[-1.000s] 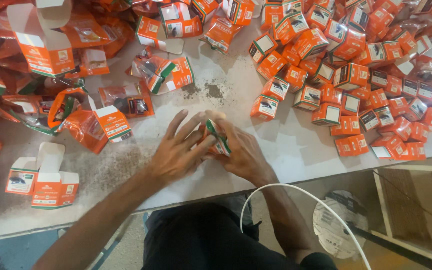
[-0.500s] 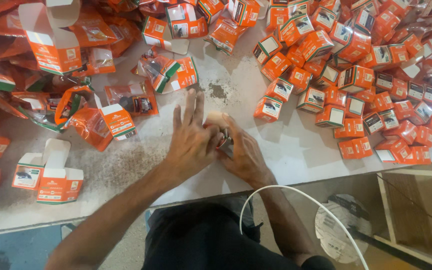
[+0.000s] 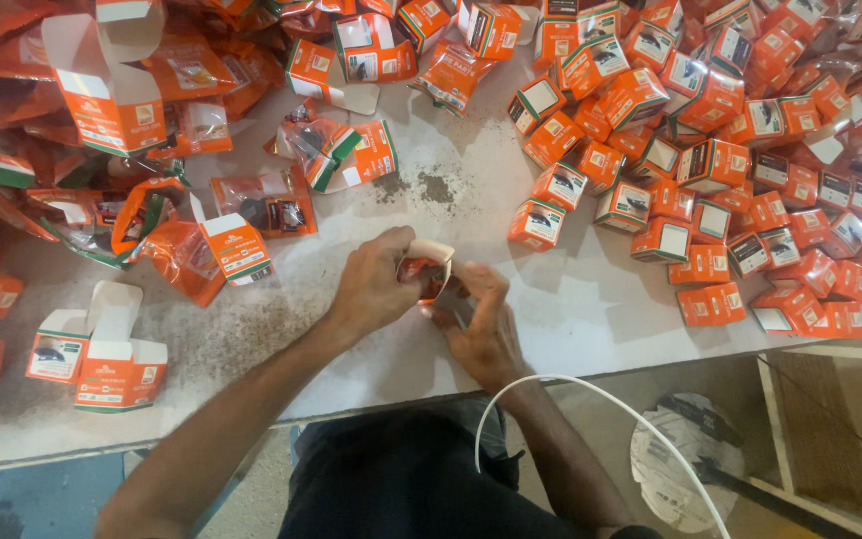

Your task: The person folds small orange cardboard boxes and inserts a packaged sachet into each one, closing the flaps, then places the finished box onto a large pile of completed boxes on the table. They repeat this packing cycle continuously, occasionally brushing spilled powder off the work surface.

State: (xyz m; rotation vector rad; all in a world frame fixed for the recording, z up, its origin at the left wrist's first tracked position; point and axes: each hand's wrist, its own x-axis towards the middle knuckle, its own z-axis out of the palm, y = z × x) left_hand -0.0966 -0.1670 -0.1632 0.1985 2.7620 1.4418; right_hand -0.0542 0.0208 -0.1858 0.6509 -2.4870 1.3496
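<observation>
Near the counter's [image 3: 591, 309] front edge, the left hand [image 3: 371, 289] and right hand [image 3: 486, 329] meet around one small orange box [image 3: 428, 268], fingers grasping it from both sides; its white top flap stands open, so it looks not yet closed. To the left lie open, flaps-up boxes [image 3: 97, 349] and bagged parts [image 3: 266, 205]. Farther off to the right, a large heap of closed boxes [image 3: 710, 160] suggests much packing is done, with plenty left

Head-worn view, steeply down, close over table [image 3: 571, 299]
</observation>
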